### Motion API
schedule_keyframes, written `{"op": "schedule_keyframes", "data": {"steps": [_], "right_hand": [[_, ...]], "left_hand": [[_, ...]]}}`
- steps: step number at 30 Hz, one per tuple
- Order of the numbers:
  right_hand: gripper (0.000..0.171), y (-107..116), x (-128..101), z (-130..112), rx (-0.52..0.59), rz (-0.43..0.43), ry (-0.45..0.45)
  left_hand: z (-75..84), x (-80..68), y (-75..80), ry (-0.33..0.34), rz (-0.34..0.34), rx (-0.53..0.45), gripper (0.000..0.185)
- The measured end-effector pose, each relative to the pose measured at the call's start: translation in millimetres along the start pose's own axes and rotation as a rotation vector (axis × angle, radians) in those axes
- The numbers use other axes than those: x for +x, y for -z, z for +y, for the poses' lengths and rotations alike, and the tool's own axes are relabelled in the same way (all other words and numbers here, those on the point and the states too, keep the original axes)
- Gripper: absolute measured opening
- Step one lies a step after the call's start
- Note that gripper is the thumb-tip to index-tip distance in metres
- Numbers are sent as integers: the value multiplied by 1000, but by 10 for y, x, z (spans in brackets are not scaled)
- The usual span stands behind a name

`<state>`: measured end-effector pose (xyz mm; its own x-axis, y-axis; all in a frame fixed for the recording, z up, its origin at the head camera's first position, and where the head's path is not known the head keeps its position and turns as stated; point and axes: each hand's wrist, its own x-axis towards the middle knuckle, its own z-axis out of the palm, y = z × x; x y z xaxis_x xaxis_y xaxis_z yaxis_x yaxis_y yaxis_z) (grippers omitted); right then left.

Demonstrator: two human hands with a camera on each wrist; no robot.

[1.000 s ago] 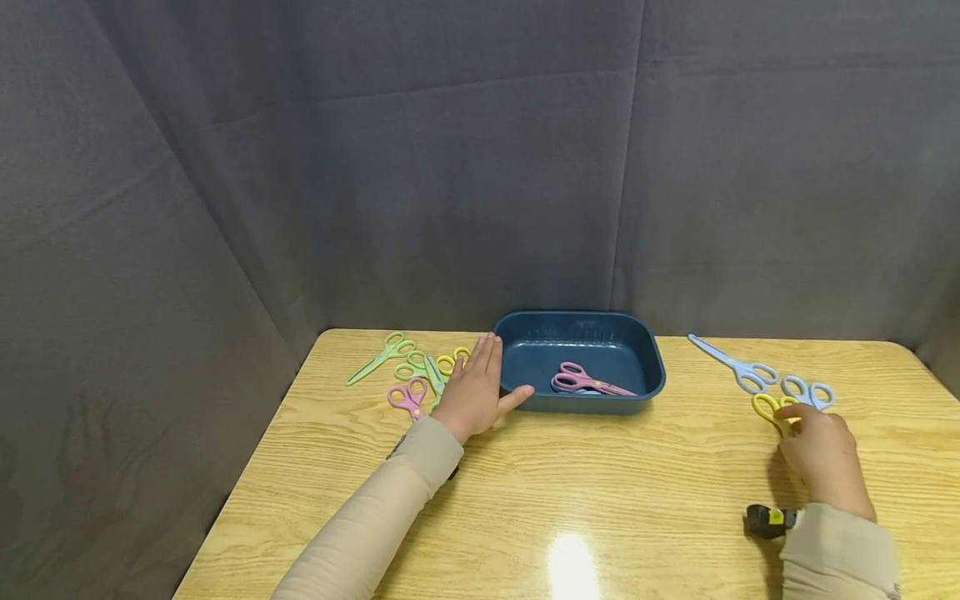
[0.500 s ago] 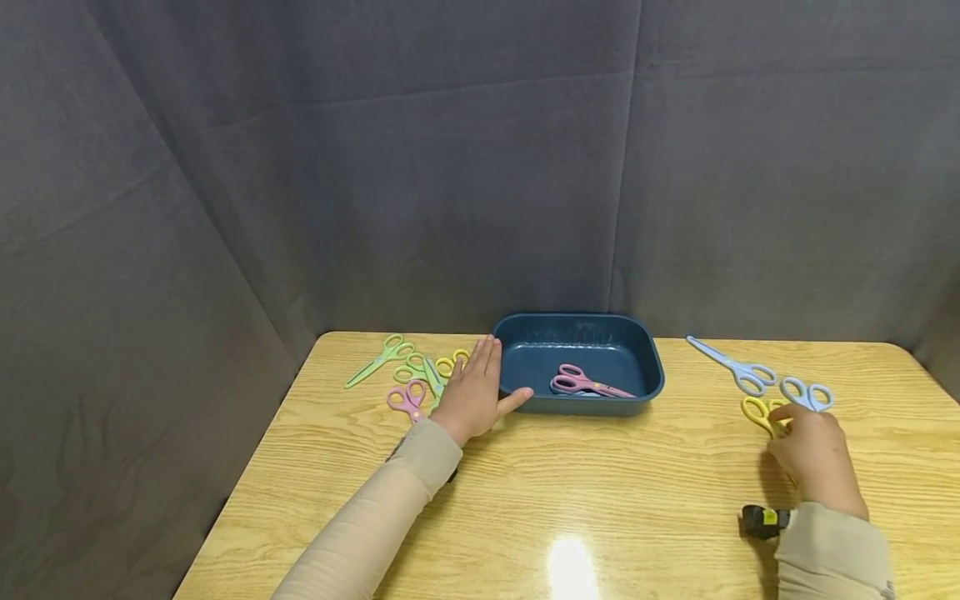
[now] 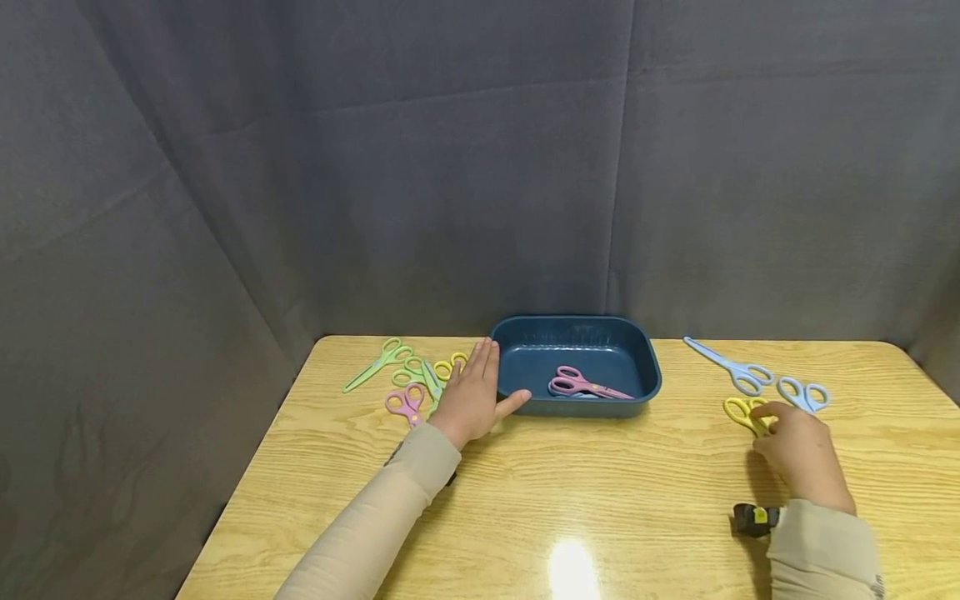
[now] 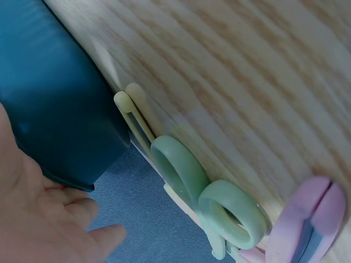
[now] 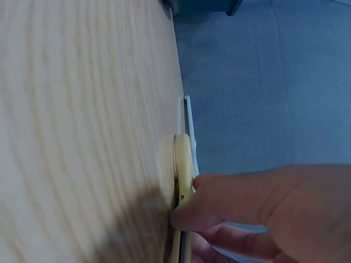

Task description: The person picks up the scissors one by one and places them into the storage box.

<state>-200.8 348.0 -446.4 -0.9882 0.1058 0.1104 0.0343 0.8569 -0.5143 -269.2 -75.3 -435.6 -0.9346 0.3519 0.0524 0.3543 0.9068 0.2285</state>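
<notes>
Right hand (image 3: 801, 455) near front right of the table (image 3: 600, 500), fingers curled, pinching the yellow scissors (image 3: 742, 412) by the handle; right wrist view shows fingertips (image 5: 189, 216) on the yellow loop flat on the wood. Two blue scissors (image 3: 738, 371) lie just beyond. Left hand (image 3: 474, 392) flat, fingers together, thumb against the blue tray (image 3: 648, 367). Pink scissors (image 3: 581, 384) inside the tray. Green, yellow and pink scissors (image 3: 408, 379) clustered behind the left hand; left wrist view shows green loops (image 4: 205, 197). Open wood between the hands.
</notes>
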Motion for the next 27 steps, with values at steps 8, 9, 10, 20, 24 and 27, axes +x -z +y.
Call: {"op": "schedule_keyframes", "data": {"steps": [8,9,10,20,24,27], "right_hand": [[45,-26,5,-60,7,1,7],[45,-28,8,-61,7,-4,6],[45,-32,8,-64,8,-4,6],[51,-70,28,-84,26,-33,-8],[53,-91,26,-94,36,-35,-3],[53,-90,28,-109,38,-41,-9]], "left_hand": [[1,1,4,1,2,2,96],[0,2,1,0,3,3,96],[-2,5,-3,-1,5,2,96],[-18,16,-21,-1,-5,6,97],[-18,17,-22,-2,-2,3,97],[-15,16,-20,-1,-6,4,97]]}}
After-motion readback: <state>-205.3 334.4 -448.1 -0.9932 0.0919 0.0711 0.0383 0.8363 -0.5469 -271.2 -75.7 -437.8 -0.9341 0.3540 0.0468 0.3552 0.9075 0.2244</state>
